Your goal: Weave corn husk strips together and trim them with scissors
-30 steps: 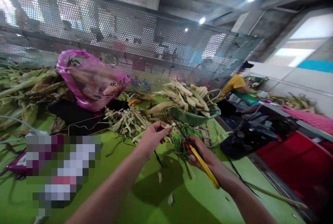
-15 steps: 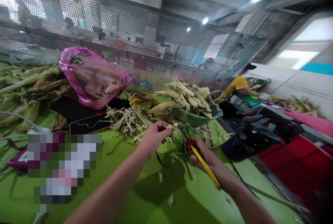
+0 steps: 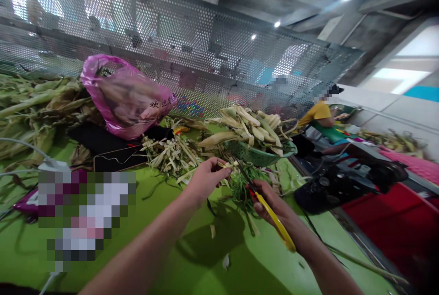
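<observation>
My left hand [image 3: 206, 177] pinches a small pale strip of corn husk [image 3: 230, 165] above the green table. In my right hand [image 3: 270, 199] are yellow-handled scissors [image 3: 274, 218] with red near the pivot. Their dark blades reach up and left to the husk strip; whether they touch it I cannot tell. Just beyond both hands lies a bunch of thin green strands [image 3: 243, 190]. Behind it stands a green plastic basket [image 3: 262, 155] heaped with dried corn husks [image 3: 252, 123]. A pile of cut husk pieces [image 3: 171, 158] lies to the left of the basket.
At the back left are a pink plastic bag [image 3: 133, 98] and a heap of husks [image 3: 37, 107]. A dark flat device [image 3: 120, 160] and white cables lie left. A black sewing machine [image 3: 329, 183] stands right. Another person in yellow [image 3: 317, 114] sits beyond, near a perforated metal screen [image 3: 192, 52].
The view has shifted slightly, so the scene sits a little to the right. Both hands keep nearly the same pose, the strip and scissors still in them.
</observation>
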{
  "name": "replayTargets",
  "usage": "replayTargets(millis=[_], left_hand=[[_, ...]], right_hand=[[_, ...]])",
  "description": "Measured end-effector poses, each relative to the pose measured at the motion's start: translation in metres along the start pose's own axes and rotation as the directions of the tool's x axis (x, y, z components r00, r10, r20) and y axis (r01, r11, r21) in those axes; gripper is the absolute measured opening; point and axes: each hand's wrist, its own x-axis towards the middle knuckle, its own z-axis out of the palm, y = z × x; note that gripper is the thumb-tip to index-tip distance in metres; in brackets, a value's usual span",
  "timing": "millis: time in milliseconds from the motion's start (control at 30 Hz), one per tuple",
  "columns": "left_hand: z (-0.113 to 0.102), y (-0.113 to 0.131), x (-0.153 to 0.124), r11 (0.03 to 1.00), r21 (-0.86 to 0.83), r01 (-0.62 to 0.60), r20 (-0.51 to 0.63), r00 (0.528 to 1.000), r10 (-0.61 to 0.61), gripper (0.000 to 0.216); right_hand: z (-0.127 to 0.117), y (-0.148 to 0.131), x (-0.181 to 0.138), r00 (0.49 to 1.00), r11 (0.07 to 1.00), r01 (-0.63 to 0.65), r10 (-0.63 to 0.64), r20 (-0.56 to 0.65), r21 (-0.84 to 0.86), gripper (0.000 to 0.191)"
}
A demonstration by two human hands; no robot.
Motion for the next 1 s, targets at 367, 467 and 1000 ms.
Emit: replayTargets(millis=[367, 467, 1000], left_hand=[[0.0, 0.0, 0.001, 1.0, -0.017, 0.008, 0.0, 1.0, -0.008, 0.029], [-0.001, 0.001, 0.001, 1.0, -0.007, 0.002, -0.005, 1.0, -0.002, 0.028], [0.001, -0.004, 0.002, 0.897, -0.385, 0.218, 0.123, 0.975, -0.184, 0.023]], right_hand=[[0.005, 0.015, 0.005, 0.996, 0.993, -0.062, 0.067, -0.053, 0.098, 0.034], [0.006, 0.022, 0.005, 0.995, 0.994, -0.062, 0.069, -0.075, 0.093, 0.035], [-0.024, 0.02, 0.024, 0.948, 0.937, 0.048, -0.152, -0.28, -0.347, 0.027]])
